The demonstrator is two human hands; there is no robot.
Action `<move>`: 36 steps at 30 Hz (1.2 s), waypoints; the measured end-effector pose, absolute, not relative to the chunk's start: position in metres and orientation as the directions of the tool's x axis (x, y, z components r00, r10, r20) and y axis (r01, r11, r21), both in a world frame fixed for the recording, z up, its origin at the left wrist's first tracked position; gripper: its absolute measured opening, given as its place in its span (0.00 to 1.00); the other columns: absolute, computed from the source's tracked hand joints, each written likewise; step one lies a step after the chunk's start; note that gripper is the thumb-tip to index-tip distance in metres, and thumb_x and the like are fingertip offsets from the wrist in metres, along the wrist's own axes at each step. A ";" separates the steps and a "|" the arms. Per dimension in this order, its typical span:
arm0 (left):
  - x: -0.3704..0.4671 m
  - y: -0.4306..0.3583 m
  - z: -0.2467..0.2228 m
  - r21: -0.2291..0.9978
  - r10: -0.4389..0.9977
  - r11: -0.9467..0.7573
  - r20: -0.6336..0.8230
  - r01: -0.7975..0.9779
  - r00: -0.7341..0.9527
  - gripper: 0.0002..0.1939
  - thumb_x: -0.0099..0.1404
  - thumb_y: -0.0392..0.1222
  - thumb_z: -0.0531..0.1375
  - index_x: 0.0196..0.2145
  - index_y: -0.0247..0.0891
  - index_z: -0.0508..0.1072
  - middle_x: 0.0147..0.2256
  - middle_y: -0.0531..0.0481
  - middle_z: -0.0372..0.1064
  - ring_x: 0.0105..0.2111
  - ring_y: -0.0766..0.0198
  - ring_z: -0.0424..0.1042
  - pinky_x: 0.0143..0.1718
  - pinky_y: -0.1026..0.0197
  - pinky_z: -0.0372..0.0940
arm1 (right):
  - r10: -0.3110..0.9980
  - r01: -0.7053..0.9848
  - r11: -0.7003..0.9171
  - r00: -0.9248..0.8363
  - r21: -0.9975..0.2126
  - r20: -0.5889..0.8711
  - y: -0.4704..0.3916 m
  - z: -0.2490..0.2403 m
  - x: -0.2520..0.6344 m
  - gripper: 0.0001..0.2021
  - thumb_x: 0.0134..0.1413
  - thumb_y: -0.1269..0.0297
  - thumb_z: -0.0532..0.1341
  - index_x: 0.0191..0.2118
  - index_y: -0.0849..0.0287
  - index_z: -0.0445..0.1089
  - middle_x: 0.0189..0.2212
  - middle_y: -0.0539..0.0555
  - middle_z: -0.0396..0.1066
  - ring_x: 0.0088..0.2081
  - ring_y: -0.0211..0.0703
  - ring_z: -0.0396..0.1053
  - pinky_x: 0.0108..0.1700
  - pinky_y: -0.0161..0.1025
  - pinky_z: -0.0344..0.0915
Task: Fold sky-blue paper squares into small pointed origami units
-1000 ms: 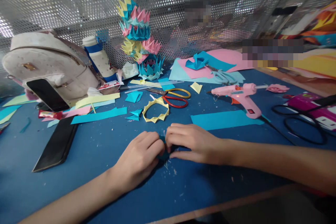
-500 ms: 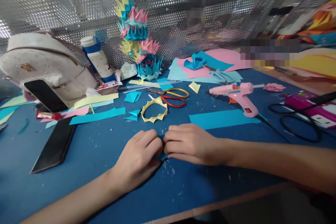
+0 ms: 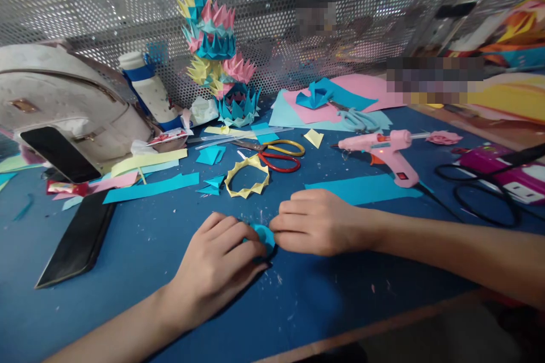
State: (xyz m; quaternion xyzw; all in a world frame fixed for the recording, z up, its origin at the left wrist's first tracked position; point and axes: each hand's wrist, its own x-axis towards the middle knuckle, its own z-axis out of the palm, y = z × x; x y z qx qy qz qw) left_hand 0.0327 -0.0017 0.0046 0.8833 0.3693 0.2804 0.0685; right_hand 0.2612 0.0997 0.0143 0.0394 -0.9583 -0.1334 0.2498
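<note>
At the lower centre of the frame, the left hand [image 3: 215, 264] and the right hand [image 3: 317, 222] meet over a small folded blue paper piece [image 3: 263, 234], fingertips of both pinched on it and pressing it against the blue table [image 3: 140, 249]. Only a rounded corner of the paper shows between the fingers, so its exact fold cannot be read. Judging by the layout, the work looks partway through: a finished yellow paper ring [image 3: 247, 177] lies just above the hands, two small blue folded units [image 3: 212, 184] sit to its left, and a tall stack of paper crowns [image 3: 217, 51] stands at the upper centre against the mesh wall. Uncut blue paper strips [image 3: 361, 188] remain to the right, beside a pink glue gun [image 3: 385, 150]. Red-and-yellow scissors [image 3: 276, 156] rest just above the ring.
</note>
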 end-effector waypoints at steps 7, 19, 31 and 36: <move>0.032 -0.006 0.007 0.478 0.755 -0.656 0.438 0.584 0.489 0.09 0.75 0.33 0.54 0.37 0.39 0.72 0.34 0.53 0.71 0.34 0.63 0.64 0.39 0.56 0.54 | -0.136 -0.044 0.979 -0.871 0.200 0.472 0.097 0.016 0.262 0.15 0.71 0.74 0.49 0.33 0.58 0.69 0.34 0.49 0.74 0.37 0.38 0.66 0.31 0.39 0.56; 0.026 -0.007 0.013 -0.025 0.456 -0.832 0.536 0.554 0.710 0.16 0.75 0.31 0.52 0.35 0.33 0.78 0.36 0.48 0.79 0.35 0.59 0.71 0.40 0.54 0.59 | -0.294 -0.198 0.951 -0.819 0.238 0.493 0.099 0.016 0.263 0.10 0.67 0.72 0.57 0.35 0.60 0.74 0.33 0.52 0.75 0.34 0.38 0.68 0.28 0.37 0.61; 0.003 -0.010 -0.001 0.081 0.584 -0.775 0.473 0.627 0.660 0.10 0.75 0.36 0.57 0.44 0.39 0.79 0.47 0.52 0.79 0.46 0.57 0.74 0.57 0.51 0.58 | -0.152 -0.158 0.987 -0.882 0.024 0.445 0.107 0.014 0.263 0.11 0.69 0.70 0.55 0.36 0.59 0.73 0.38 0.49 0.79 0.36 0.37 0.71 0.31 0.38 0.64; 0.003 -0.008 0.003 0.058 0.592 -0.768 0.445 0.638 0.672 0.15 0.77 0.39 0.52 0.44 0.41 0.80 0.45 0.55 0.80 0.42 0.61 0.76 0.55 0.53 0.59 | -0.046 -0.065 0.998 -0.885 -0.023 0.463 0.111 0.013 0.266 0.11 0.71 0.69 0.54 0.39 0.57 0.73 0.41 0.49 0.79 0.39 0.38 0.73 0.38 0.38 0.68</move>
